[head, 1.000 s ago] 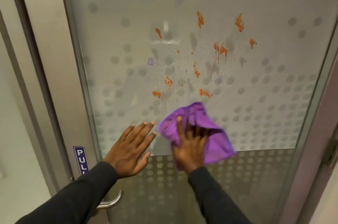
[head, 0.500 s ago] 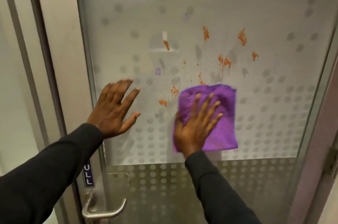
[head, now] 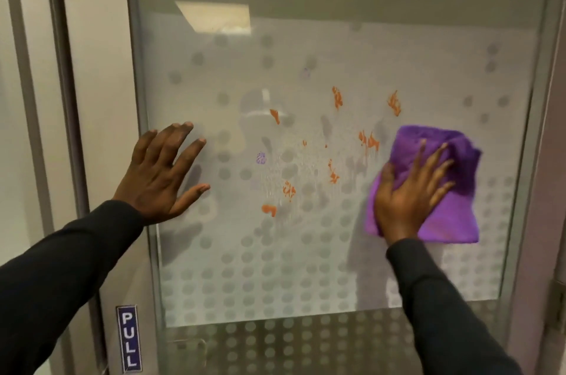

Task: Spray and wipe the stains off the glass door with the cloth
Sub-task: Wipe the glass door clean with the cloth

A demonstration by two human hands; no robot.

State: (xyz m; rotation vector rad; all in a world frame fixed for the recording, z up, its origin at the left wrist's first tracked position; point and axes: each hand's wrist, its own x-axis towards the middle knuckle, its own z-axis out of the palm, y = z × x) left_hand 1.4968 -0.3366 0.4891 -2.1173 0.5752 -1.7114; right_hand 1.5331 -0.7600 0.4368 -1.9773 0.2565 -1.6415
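Note:
A frosted glass door [head: 306, 267] with a grey dot pattern fills the view. Several orange stains [head: 369, 141] and a small purple smudge [head: 261, 157] mark its middle, with wet spray streaks around them. My right hand [head: 410, 194] presses a purple cloth [head: 450, 187] flat against the glass, right of the stains, fingers spread over it. My left hand [head: 162, 175] lies flat on the glass at the door's left edge, fingers apart, holding nothing. No spray bottle is in view.
A blue PULL sign [head: 130, 338] sits on the metal door frame [head: 101, 129] at the lower left. The right frame post [head: 539, 191] stands just beyond the cloth. A ceiling light reflection [head: 214, 16] shows high on the glass.
My right hand has slid the cloth up and to the right across the glass, past the central stains. My left hand has risen along the door's left edge and stays flat.

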